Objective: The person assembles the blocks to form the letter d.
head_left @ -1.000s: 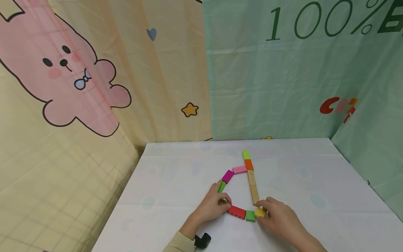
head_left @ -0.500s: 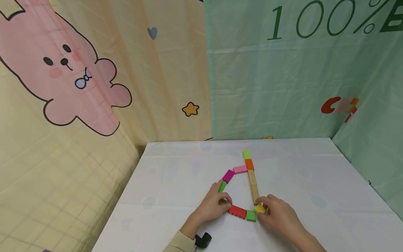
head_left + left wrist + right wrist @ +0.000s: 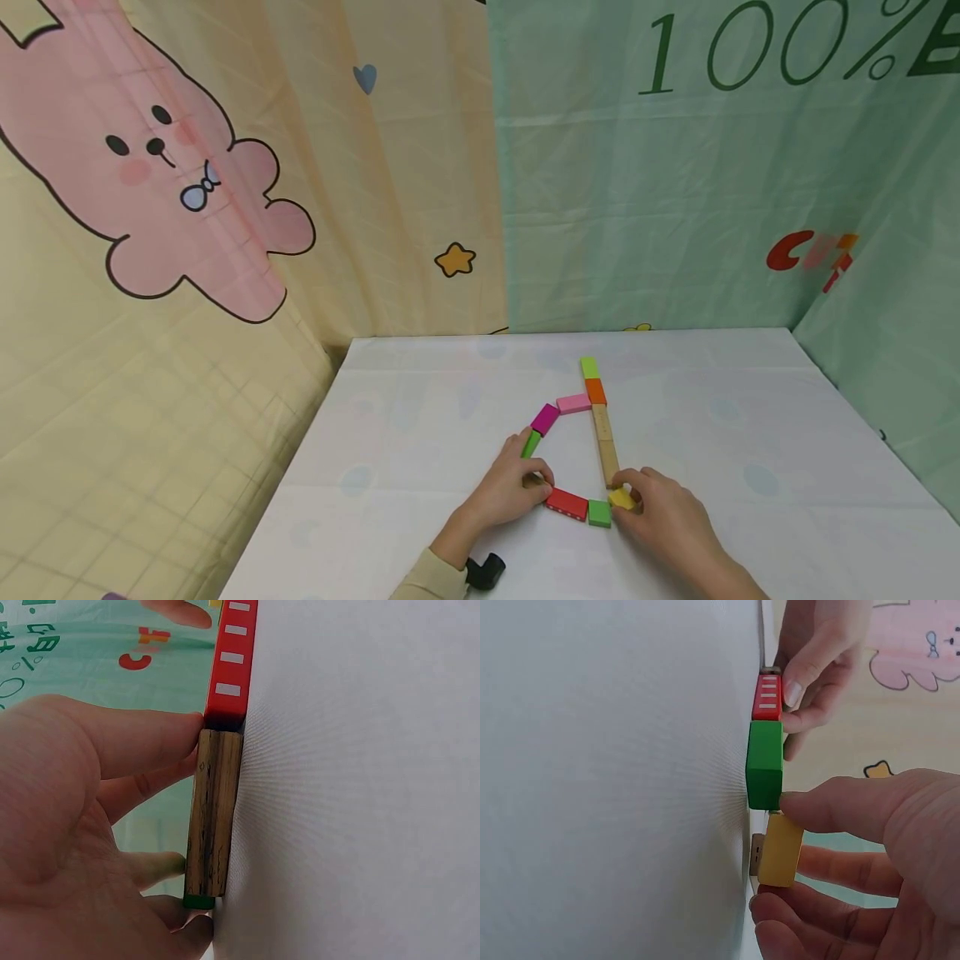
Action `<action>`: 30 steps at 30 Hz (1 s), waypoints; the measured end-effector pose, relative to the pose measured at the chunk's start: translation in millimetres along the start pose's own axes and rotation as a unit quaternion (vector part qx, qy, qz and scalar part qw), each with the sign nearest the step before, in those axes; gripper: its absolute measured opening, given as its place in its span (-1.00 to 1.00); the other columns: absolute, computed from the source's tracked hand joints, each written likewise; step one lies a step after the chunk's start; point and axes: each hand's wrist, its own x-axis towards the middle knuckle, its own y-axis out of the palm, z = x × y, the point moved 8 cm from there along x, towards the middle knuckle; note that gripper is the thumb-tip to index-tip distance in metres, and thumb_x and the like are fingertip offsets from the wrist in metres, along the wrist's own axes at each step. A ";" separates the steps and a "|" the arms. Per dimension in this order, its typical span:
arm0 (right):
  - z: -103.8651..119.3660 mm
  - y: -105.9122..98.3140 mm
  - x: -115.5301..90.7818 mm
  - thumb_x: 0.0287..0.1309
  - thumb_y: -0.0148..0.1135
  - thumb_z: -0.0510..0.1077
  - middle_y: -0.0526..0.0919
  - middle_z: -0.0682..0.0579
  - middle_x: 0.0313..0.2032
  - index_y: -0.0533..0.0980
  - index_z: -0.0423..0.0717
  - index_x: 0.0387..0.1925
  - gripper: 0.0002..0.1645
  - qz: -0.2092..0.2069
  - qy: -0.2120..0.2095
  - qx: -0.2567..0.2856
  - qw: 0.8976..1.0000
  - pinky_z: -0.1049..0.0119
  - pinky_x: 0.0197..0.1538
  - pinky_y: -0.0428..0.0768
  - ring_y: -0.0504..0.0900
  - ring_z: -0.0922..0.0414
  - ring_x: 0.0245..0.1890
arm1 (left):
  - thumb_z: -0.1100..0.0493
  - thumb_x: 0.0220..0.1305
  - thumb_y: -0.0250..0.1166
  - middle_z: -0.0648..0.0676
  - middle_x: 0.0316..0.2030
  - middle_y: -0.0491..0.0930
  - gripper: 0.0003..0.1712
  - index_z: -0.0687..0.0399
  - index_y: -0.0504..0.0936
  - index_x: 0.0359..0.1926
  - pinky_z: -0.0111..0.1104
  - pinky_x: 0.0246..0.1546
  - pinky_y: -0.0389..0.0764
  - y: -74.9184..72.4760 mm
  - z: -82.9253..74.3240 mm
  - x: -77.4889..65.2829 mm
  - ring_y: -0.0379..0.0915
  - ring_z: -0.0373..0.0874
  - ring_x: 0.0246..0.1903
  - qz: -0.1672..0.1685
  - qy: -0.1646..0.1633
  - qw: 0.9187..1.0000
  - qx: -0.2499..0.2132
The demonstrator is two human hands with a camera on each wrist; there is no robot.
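Note:
Toy blocks form a loop on the white table. My right hand [image 3: 671, 512] pinches a yellow block [image 3: 781, 851] between thumb and fingers, at the near end of a wooden strip [image 3: 606, 442]. Beside it lies a green block [image 3: 599, 513], then a red block [image 3: 567, 504] with white marks. My left hand [image 3: 504, 487] holds a wooden block [image 3: 214, 814], its thumb where that block meets the red one; the hand hides this block in the head view. Another green block [image 3: 531, 444] shows past the left fingertips, leading to a magenta block [image 3: 545, 419].
A pink block [image 3: 573, 403] joins the strip's far part, where orange [image 3: 596, 391] and lime [image 3: 589, 367] blocks lie in line. A black camera [image 3: 486, 572] sits at the left wrist. Printed curtains [image 3: 405, 167] hang behind the white table [image 3: 750, 417].
The right hand has shifted the yellow block slightly away from the person, toward the wooden strip's near end, and turned it a little. The left hand and other blocks stay put.

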 end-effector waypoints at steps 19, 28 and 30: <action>-7.0 7.3 2.3 0.01 0.55 -0.03 0.45 0.12 -0.51 0.60 0.06 0.04 -0.49 0.026 0.023 0.021 0.999 0.25 -0.44 0.41 0.38 0.14 -0.52 | 0.16 0.29 0.37 0.22 0.52 0.05 -0.84 -0.27 0.70 -0.39 0.23 0.32 0.19 0.1 -0.7 -1.5 -0.12 0.21 0.50 -0.002 -0.002 1.000 -0.003; -6.0 5.6 1.0 -0.01 0.52 -0.20 0.50 0.15 -0.46 0.57 0.08 0.10 -0.42 0.041 0.008 0.027 0.999 0.22 -0.41 0.45 0.41 0.15 -0.49 | 0.16 0.29 0.36 0.22 0.53 0.03 -0.85 -0.26 0.70 -0.38 0.20 0.33 0.20 -0.7 -1.6 -2.1 -0.12 0.20 0.50 -0.002 0.003 1.000 -0.001; -5.8 6.2 1.4 -0.01 0.53 -0.20 0.50 0.15 -0.47 0.58 0.07 0.10 -0.42 0.046 0.007 0.026 0.999 0.22 -0.40 0.46 0.41 0.14 -0.48 | 0.16 0.29 0.36 0.21 0.53 0.03 -0.85 -0.27 0.70 -0.38 0.20 0.33 0.21 -0.3 -1.0 -2.1 -0.12 0.19 0.50 -0.002 0.004 1.000 0.000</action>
